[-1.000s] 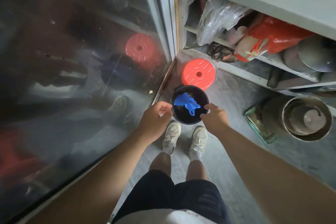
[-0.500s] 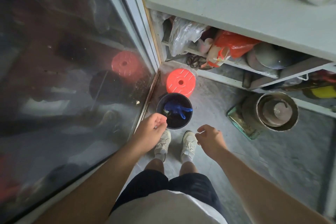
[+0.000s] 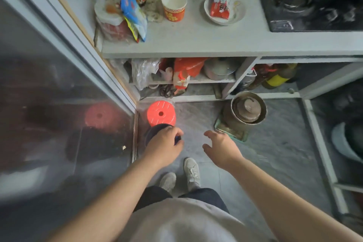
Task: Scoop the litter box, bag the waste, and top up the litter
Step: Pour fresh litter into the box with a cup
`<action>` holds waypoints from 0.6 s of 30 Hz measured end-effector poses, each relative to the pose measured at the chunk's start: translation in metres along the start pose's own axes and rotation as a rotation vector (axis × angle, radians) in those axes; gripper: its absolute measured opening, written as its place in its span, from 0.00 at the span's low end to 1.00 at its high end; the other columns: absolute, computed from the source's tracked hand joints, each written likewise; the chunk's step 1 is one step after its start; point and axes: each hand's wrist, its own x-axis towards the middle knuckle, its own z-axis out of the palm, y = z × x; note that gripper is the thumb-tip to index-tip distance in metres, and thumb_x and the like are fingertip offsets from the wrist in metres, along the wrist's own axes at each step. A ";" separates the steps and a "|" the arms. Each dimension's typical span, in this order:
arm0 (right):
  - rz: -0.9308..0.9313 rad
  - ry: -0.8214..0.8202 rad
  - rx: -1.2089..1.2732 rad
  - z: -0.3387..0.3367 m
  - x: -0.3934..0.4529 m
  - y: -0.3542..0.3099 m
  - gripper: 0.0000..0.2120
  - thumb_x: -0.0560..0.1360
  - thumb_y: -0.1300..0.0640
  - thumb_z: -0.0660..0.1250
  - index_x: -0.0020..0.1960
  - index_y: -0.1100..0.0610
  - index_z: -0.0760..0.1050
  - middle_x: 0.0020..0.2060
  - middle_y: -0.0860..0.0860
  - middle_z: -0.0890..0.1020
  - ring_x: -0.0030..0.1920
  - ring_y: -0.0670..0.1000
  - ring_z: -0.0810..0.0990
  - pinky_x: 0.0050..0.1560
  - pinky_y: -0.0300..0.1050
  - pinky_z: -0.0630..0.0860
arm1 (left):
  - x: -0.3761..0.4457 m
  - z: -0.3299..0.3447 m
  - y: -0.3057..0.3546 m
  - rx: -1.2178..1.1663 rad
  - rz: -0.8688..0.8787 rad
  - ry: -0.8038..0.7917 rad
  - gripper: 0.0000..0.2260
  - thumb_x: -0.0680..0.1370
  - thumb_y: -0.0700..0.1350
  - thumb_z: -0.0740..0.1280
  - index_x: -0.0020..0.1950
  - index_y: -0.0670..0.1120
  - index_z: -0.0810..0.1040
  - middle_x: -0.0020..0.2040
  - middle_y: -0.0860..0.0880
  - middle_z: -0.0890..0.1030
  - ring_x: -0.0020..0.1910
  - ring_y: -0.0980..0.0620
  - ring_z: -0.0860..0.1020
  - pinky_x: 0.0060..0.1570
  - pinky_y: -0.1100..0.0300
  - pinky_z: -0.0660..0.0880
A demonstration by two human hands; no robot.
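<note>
Head view: grey floor (image 3: 275, 153), glass door panel (image 3: 59, 104) filling left of frame, white counter (image 3: 196, 43) across top with shelves below. Black bin (image 3: 152, 132) at frame centre by door edge, mostly hidden under left hand (image 3: 164, 146); round orange stool (image 3: 161, 113) just above it. Left hand fingers curled, grasp on anything unclear. Right hand (image 3: 221, 146) right of centre, fingers spread loose, holding nothing. Metal pot (image 3: 248, 108) on floor, centre right

Orange lid (image 3: 161, 113), dark bin (image 3: 152, 132), white shoes (image 3: 192, 171).
</note>
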 end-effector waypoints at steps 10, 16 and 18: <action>0.180 0.134 -0.006 0.028 -0.119 0.024 0.19 0.78 0.51 0.64 0.66 0.57 0.73 0.63 0.55 0.77 0.64 0.58 0.73 0.60 0.52 0.74 | -0.032 0.026 0.037 0.348 0.349 -0.195 0.15 0.80 0.52 0.63 0.66 0.51 0.74 0.66 0.51 0.76 0.66 0.48 0.73 0.63 0.53 0.71; 0.450 0.277 0.231 0.067 -0.225 0.097 0.20 0.79 0.50 0.63 0.68 0.56 0.72 0.62 0.55 0.76 0.64 0.58 0.72 0.60 0.51 0.74 | -0.071 0.097 0.100 0.519 0.549 -0.375 0.15 0.81 0.54 0.63 0.66 0.53 0.73 0.66 0.52 0.75 0.67 0.49 0.72 0.66 0.52 0.69; 0.547 0.319 0.310 0.087 -0.266 0.125 0.20 0.80 0.49 0.62 0.69 0.56 0.72 0.61 0.54 0.77 0.64 0.57 0.73 0.61 0.50 0.73 | -0.089 0.130 0.125 0.586 0.633 -0.432 0.15 0.81 0.55 0.62 0.66 0.53 0.73 0.66 0.53 0.75 0.68 0.49 0.72 0.67 0.53 0.69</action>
